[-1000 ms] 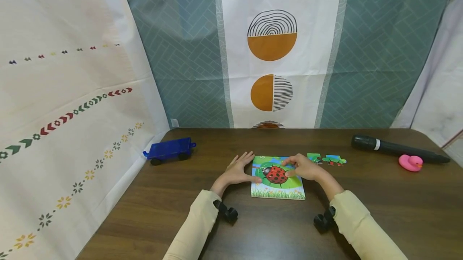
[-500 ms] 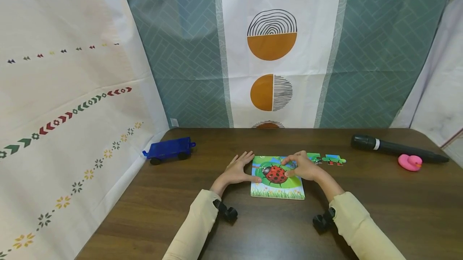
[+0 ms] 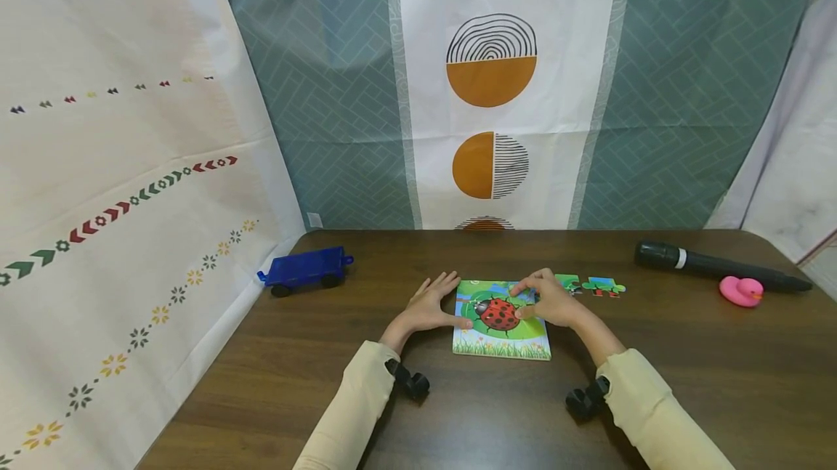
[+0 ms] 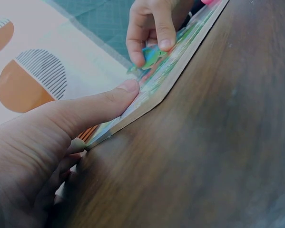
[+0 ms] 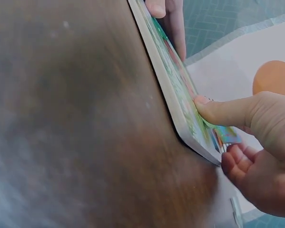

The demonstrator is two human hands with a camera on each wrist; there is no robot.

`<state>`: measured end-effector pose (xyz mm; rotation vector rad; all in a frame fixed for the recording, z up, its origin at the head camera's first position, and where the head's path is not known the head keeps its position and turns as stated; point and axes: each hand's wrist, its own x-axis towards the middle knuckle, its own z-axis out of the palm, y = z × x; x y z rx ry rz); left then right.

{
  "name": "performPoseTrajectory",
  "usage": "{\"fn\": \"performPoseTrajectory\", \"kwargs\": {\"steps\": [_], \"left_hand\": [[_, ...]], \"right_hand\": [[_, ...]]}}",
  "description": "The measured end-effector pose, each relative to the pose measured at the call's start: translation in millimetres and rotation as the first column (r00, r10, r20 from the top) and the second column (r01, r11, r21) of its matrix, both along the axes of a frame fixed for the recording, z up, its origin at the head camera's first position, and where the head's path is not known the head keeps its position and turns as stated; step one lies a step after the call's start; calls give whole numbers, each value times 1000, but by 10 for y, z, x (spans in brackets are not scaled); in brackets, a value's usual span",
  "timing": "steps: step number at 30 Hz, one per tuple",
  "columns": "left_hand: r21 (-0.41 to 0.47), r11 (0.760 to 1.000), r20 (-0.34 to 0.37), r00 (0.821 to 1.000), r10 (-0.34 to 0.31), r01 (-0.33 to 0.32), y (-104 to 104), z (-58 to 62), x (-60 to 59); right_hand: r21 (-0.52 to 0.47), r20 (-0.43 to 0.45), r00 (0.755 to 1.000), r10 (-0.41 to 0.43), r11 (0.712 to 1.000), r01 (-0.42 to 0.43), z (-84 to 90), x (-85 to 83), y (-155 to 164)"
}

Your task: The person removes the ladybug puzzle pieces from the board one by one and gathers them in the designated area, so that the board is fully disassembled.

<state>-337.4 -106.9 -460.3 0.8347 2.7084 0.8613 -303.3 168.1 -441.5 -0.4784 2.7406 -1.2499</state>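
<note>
A flat square ladybug jigsaw puzzle (image 3: 480, 346) lies on the brown table in the head view. My left hand (image 3: 428, 308) rests at its left side, fingers spread and straight, with the thumb (image 4: 118, 97) on the board's face. Over the upper right part, my right hand (image 3: 556, 304) pinches a blue-green puzzle piece (image 4: 153, 56) between thumb and fingers. In the right wrist view this piece (image 5: 229, 134) sits tilted at the board, partly covered by the fingers; whether it is seated cannot be told. Behind the right hand lie loose puzzle pieces (image 3: 604, 286), one partly hidden.
A blue toy wagon (image 3: 306, 269) stands at the table's far left. At the far right are a long black object with a white band (image 3: 719, 266), like a microphone, and a pink rubber duck (image 3: 742, 291). Patterned cloths (image 3: 333, 92) hang behind and beside the table.
My right hand's knuckles have risen slightly as the fingers bend over the puzzle piece. The left hand and the board stay in place; the head view shifts very little.
</note>
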Motion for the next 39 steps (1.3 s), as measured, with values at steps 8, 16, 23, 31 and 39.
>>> {"fn": "performPoseTrajectory", "kwargs": {"steps": [8,16,23,31,39], "left_hand": [[-5,1000,-1,1000,0,0,4,16,14],[7,1000,9,1000,-1,1,-4,19,34],[6,1000,5,1000,-3,3,-1,20,25],[4,1000,4,1000,-6,6,-2,32,26],[3,1000,0,1000,-14,14,3,39,28]], "right_hand": [[-75,-37,999,-12,997,9,-44,-25,54],[-136,8,1000,7,991,-6,-73,-38,102],[-143,-34,999,-23,990,18,21,-27,179],[-134,-99,976,-196,974,182,170,-9,476],[-151,-126,954,-272,956,252,284,24,986]]}}
